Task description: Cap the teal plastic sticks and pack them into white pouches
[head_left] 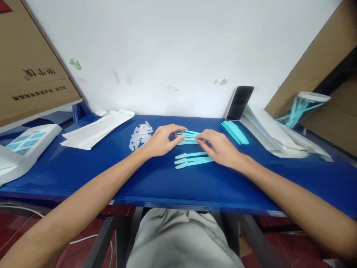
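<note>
Several turquoise plastic sticks (191,138) lie side by side on the blue table (167,182), between my two hands. My left hand (164,139) is at their left ends, thumb and fingers apart, with nothing seen held. At their right side, my right hand (219,146) has its fingertips pinched together on the sticks; what is between them is too small to make out. Nearer the front edge lie a few more turquoise sticks (192,160), their right ends reaching under my right hand. A pile of small translucent pieces (141,134) is left of my left hand.
A turquoise stack (235,132) lies below a leaning phone (240,103). White packets (281,134) and a clear cup (304,108) of turquoise sticks are at right. White sleeves (96,130), a white device (33,149) and a cardboard box (33,67) stand left.
</note>
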A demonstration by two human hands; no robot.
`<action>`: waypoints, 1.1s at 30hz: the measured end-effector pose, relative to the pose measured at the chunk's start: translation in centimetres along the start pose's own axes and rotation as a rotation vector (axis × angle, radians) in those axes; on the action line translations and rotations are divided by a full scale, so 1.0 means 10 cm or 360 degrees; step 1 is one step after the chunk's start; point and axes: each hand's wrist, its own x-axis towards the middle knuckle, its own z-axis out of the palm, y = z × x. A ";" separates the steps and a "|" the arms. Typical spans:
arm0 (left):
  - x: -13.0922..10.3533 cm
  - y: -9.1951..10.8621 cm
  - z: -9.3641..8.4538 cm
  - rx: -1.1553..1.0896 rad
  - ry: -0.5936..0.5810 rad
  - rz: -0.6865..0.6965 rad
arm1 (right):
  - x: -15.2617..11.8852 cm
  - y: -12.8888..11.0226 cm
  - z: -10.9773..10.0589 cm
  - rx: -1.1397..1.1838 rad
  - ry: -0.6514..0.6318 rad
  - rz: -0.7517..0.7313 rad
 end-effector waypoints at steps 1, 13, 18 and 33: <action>0.01 -0.05 -0.06 0.0128 0.0019 -0.0048 | -0.01 0.01 0.00 0.0028 -0.0022 -0.0010; -0.02 -0.50 -0.60 0.0875 0.0175 -0.0838 | -0.07 -0.04 0.04 0.0110 -0.0370 -0.0153; -0.03 -0.48 -0.55 0.1020 0.0012 -0.0739 | -0.07 -0.09 0.03 0.0110 -0.0391 -0.0164; -0.11 -0.57 -0.47 0.1044 -0.0435 -0.0486 | 0.00 -0.04 -0.03 -0.0046 -0.0135 0.0490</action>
